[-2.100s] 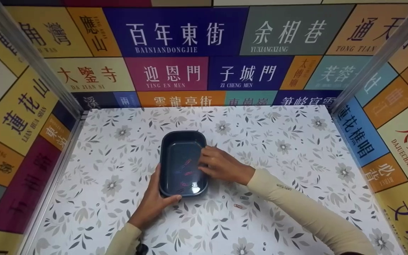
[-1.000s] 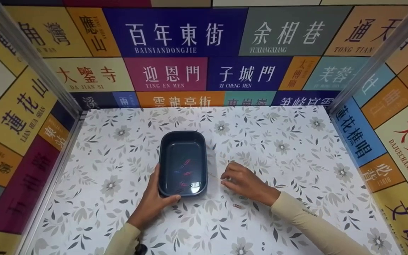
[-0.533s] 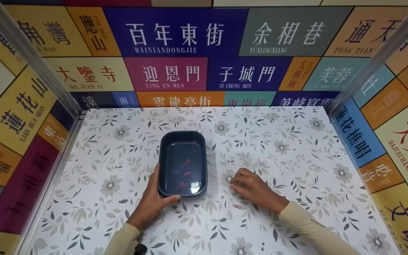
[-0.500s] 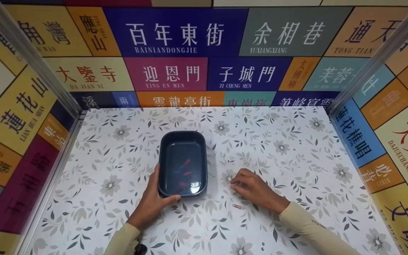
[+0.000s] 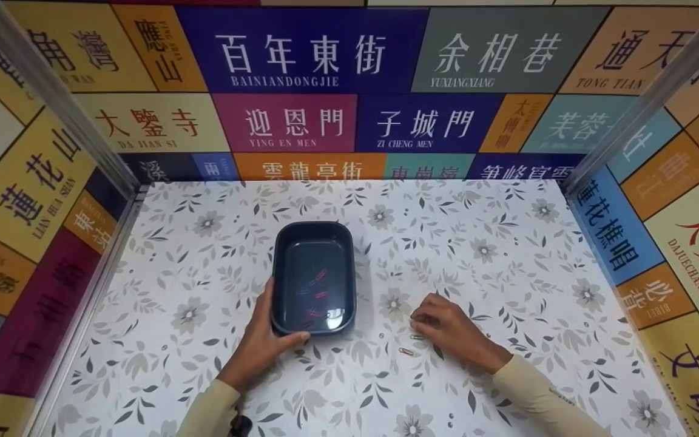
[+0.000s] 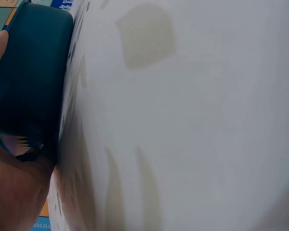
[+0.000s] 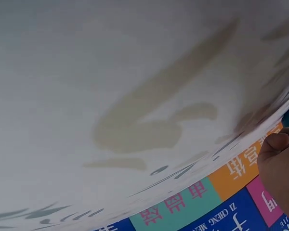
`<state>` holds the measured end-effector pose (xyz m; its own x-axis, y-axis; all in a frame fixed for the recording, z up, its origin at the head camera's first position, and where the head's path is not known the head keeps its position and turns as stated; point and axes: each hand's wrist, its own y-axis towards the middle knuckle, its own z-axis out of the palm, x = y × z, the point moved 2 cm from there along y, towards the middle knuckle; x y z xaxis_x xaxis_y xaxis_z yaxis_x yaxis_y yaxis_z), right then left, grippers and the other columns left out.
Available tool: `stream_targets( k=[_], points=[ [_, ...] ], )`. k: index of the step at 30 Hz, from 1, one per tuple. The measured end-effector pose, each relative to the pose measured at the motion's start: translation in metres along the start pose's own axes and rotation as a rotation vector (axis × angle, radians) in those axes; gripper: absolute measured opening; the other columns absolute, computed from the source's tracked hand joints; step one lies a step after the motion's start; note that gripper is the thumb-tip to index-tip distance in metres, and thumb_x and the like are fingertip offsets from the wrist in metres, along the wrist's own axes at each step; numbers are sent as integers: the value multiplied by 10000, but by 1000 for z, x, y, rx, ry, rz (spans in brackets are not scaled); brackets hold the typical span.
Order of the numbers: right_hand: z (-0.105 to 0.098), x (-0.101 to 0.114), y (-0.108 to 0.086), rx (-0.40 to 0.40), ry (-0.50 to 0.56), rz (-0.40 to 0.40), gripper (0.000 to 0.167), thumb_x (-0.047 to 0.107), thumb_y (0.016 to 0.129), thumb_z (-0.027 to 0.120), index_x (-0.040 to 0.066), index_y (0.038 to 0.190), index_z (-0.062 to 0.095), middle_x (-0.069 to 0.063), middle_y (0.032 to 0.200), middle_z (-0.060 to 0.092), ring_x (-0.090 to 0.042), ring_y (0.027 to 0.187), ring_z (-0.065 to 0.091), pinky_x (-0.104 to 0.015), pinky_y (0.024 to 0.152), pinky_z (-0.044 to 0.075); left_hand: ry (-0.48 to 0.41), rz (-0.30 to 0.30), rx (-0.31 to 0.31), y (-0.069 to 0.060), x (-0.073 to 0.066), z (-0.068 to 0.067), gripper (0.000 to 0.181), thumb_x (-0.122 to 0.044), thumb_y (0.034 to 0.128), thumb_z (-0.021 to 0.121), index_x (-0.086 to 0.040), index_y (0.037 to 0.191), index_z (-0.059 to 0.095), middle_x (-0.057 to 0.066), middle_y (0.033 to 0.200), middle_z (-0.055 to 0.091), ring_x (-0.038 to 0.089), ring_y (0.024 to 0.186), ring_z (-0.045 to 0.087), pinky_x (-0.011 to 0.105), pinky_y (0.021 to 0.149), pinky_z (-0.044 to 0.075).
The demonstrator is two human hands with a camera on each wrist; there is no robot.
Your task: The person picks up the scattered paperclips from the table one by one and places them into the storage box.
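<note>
My left hand [image 5: 263, 349] holds the lower left corner of a dark blue rectangular container [image 5: 277, 273], thumb on its near rim and fingers along its left side. Several paper clips [image 5: 321, 295], red or pink and blue, lie inside. To the right, my right hand [image 5: 449, 331] is low over the table, its fingers bent, with a green paper clip [image 5: 417, 337] right by the fingertips. Whether anything sits between those fingertips is hidden. A reddish paper clip [image 5: 406, 351] lies nearer me. The left wrist view catches the container's side [image 6: 31, 72]; the right wrist view shows my thumb [image 7: 277, 142].
White cloth with a grey leaf and flower print covers the table [image 5: 204, 273]. Panels with coloured Chinese lettering [image 5: 301, 48] stand along the back and both sides. Clear corner posts [image 5: 76, 103] rise at the far corners.
My right hand has moved from the container's right rim out to the right and toward me, down by the green paper clip. The left hand keeps its hold on the container.
</note>
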<state>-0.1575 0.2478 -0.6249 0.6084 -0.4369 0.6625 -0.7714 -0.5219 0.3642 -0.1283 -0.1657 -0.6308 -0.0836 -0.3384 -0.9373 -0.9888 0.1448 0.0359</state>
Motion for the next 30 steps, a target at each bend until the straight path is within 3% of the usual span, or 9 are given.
stream_targets(
  k=[13, 17, 30],
  points=[
    [1, 1, -20, 44, -38, 6, 86, 87, 993, 830, 159, 1040, 826, 83, 1016, 647, -63, 895, 621, -239, 787, 527, -4, -8, -4, 1, 2, 0, 1344, -346, 843, 992, -240, 1796, 50, 100, 1831, 163, 321, 1676, 169, 580, 1320, 151],
    [2, 1, -26, 28, -27, -3, 92, 104, 1003, 823, 186, 1045, 823, 89, 1026, 645, -62, 880, 604, -220, 782, 504, -17, -14, 0, 0, 2, 0, 1334, -329, 856, 984, -257, 1796, 39, 92, 1834, 150, 308, 1680, 155, 567, 1320, 142],
    [0, 0, -39, -40, -45, -78, 213, -6, 945, 847, 121, 1116, 842, 50, 1030, 660, -93, 892, 613, -184, 800, 492, -13, -22, 1, -1, 0, 0, 1361, -327, 834, 998, -301, 1794, 34, 56, 1832, 170, 273, 1674, 169, 546, 1318, 139]
  ],
)
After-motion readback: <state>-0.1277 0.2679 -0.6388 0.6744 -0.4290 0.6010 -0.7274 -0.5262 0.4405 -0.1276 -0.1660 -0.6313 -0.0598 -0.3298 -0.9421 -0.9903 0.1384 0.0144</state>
